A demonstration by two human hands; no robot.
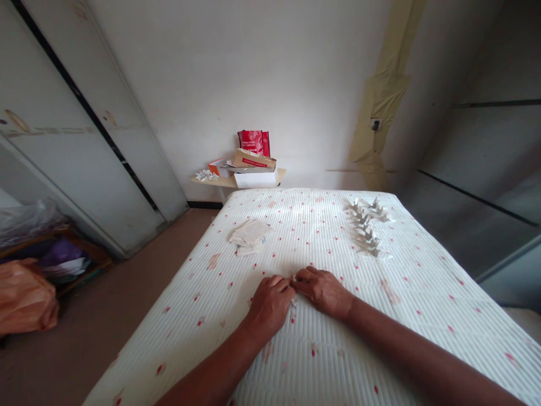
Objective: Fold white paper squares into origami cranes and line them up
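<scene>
My left hand (273, 301) and my right hand (321, 290) meet at the middle of the bed, fingers closed together. Between their fingertips is a small piece of folded paper (294, 301), mostly hidden by the fingers. Beyond my left hand lies a loose stack of printed paper sheets (250, 234). Farther off to the right, several folded paper figures (367, 228) with pointed tips stand in rows, looking like origami cranes.
The bed (338, 361) has a white ribbed cover with red dots. Behind it, a small table (226, 181) against the wall carries a white box (256, 179), a red bag (253, 141) and small white pieces (206, 175). An orange bag (27, 296) is at left.
</scene>
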